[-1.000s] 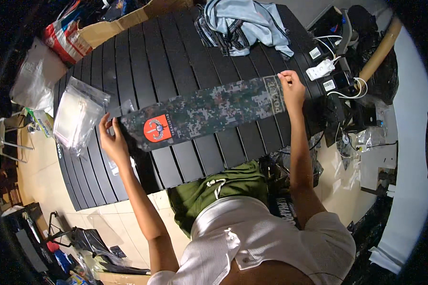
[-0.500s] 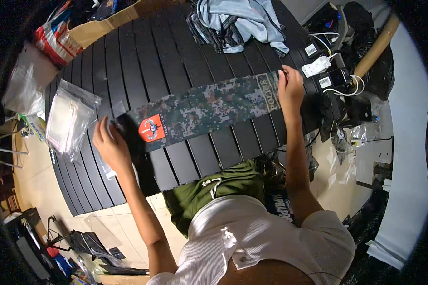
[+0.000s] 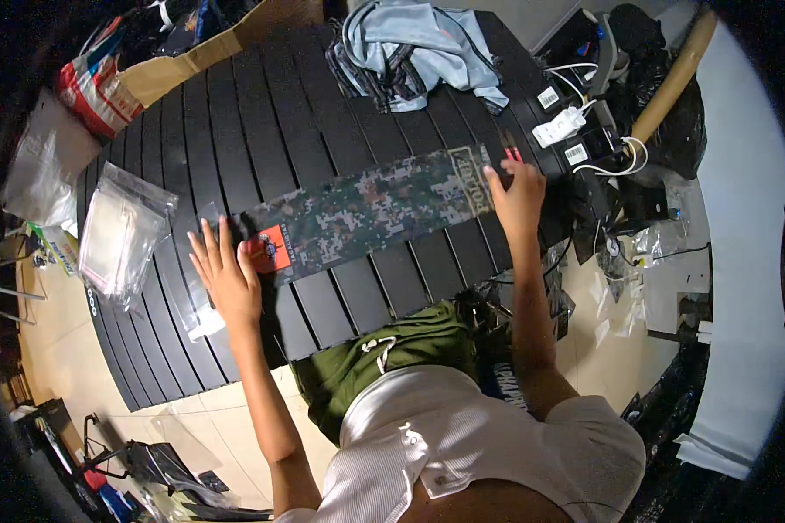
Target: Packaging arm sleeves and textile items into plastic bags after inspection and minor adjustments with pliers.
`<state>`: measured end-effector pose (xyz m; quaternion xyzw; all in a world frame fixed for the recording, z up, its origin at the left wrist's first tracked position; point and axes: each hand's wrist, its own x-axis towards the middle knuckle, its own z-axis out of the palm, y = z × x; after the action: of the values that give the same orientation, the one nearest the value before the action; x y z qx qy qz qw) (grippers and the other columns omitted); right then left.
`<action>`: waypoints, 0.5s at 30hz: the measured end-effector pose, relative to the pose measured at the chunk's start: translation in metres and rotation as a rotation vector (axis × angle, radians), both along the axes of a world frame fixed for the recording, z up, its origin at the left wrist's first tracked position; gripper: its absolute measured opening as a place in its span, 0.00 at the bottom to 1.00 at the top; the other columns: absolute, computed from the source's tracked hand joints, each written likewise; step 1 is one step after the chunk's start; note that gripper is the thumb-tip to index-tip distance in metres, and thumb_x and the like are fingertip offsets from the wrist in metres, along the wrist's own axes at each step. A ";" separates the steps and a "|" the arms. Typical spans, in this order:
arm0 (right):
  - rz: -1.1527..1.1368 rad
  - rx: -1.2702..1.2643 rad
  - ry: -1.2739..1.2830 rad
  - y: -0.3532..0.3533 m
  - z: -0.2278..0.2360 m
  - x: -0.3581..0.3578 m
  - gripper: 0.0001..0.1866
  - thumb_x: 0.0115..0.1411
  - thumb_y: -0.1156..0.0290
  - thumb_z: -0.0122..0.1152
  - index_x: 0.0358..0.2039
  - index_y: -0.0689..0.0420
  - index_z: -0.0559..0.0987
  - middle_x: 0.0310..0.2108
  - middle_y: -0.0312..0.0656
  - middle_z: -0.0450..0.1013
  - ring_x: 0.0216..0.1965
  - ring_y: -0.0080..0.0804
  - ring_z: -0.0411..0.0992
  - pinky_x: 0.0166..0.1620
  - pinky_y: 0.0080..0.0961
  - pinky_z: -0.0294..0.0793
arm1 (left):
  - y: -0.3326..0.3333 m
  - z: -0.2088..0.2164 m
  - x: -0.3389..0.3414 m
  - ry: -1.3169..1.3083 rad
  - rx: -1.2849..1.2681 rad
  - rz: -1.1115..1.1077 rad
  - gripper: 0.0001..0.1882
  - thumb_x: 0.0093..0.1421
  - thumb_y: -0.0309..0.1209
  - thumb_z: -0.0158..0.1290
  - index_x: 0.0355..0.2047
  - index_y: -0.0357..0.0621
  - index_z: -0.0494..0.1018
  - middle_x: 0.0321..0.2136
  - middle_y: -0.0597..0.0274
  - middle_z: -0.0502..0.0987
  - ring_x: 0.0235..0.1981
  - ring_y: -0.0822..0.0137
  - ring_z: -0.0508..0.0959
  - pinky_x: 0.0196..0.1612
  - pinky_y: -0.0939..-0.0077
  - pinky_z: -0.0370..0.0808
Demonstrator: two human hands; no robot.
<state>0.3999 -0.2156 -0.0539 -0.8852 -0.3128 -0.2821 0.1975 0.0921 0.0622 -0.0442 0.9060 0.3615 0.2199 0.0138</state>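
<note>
A long, flat camouflage cloth strip (image 3: pixel 366 205) lies across the slatted black table, slanting up to the right. It has an orange-red emblem patch (image 3: pixel 270 247) at its left part and tan lettering at its right end. My left hand (image 3: pixel 233 277) rests with fingers spread over the strip's left end, partly covering the patch. At the other end, my right hand (image 3: pixel 519 199) is open, thumb and fingers apart, its thumb beside the lettered edge. Just beyond its fingertips lie red-handled scissors (image 3: pixel 512 154), partly hidden by the hand.
Clear plastic bags (image 3: pixel 124 235) with pale contents lie on the table's left side. A crumpled light-blue garment (image 3: pixel 423 52) sits at the back. An open cardboard box (image 3: pixel 179 74) stands at the far left. White plugs and cables (image 3: pixel 560 127) crowd the right edge.
My left hand has moved right onto the strip, its fingers spreading out. My right hand has shifted slightly down from the strip's end, and the scissors now show. The whole view has shifted slightly.
</note>
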 end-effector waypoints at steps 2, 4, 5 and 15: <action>-0.171 -0.055 0.360 -0.001 0.008 -0.013 0.21 0.44 0.57 0.65 0.31 0.60 0.73 0.28 0.45 0.71 0.32 0.44 0.69 0.36 0.34 0.66 | -0.018 0.011 0.012 -0.227 -0.045 -0.049 0.19 0.61 0.33 0.40 0.53 0.47 0.64 0.57 0.55 0.57 0.60 0.50 0.51 0.60 0.57 0.46; -0.112 -0.055 0.374 -0.005 0.008 -0.006 0.22 0.41 0.55 0.68 0.27 0.60 0.74 0.20 0.44 0.69 0.23 0.43 0.67 0.29 0.31 0.66 | -0.041 0.018 0.033 -0.280 -0.091 -0.144 0.16 0.60 0.31 0.42 0.49 0.44 0.66 0.53 0.51 0.62 0.57 0.49 0.56 0.58 0.58 0.50; -0.156 -0.165 0.503 -0.006 0.014 -0.003 0.20 0.42 0.56 0.67 0.26 0.60 0.73 0.19 0.42 0.68 0.21 0.39 0.66 0.28 0.29 0.65 | -0.055 0.021 0.047 -0.343 -0.214 -0.223 0.16 0.59 0.30 0.42 0.47 0.42 0.67 0.52 0.51 0.63 0.56 0.50 0.57 0.58 0.58 0.51; 0.063 0.175 0.871 0.004 0.020 0.003 0.18 0.47 0.59 0.63 0.24 0.63 0.72 0.21 0.46 0.67 0.22 0.35 0.65 0.28 0.30 0.64 | -0.138 0.014 0.128 -0.720 -1.554 -0.403 0.16 0.61 0.34 0.43 0.45 0.38 0.68 0.46 0.52 0.70 0.50 0.59 0.68 0.54 0.74 0.59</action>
<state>0.4028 -0.2118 -0.0344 -0.8914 -0.2022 0.0977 0.3936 0.2199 -0.0762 -0.0298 0.5625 0.2157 0.1774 0.7782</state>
